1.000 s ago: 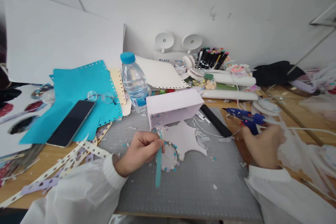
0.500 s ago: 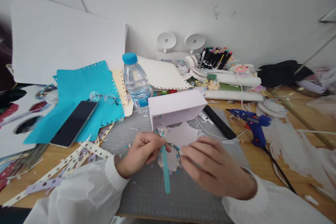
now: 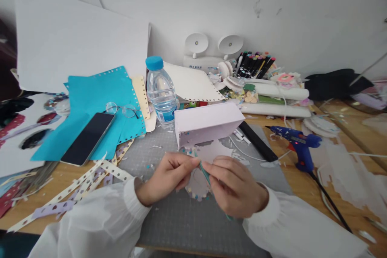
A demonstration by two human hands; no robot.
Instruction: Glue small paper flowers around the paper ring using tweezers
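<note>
A narrow teal paper strip runs between my two hands above the cutting mat. My left hand is closed, pinching the strip's upper part between thumb and index finger. Beside it my right hand also grips the strip, its fingertips almost touching my left thumb. The strip's lower end shows below the right palm. Under the hands lies a round white paper piece with small blue and pale bits along its rim, partly hidden. Right behind stands an open-fronted white paper box.
A water bottle stands left of the box. Further left, a phone and glasses rest on blue paper. A blue glue gun with a cord is on the right, near a black stick. Patterned strips lie front left.
My right hand has moved left to meet my left hand and has taken hold of the teal strip. The strip has turned from hanging nearly straight to slanting down rightward.
</note>
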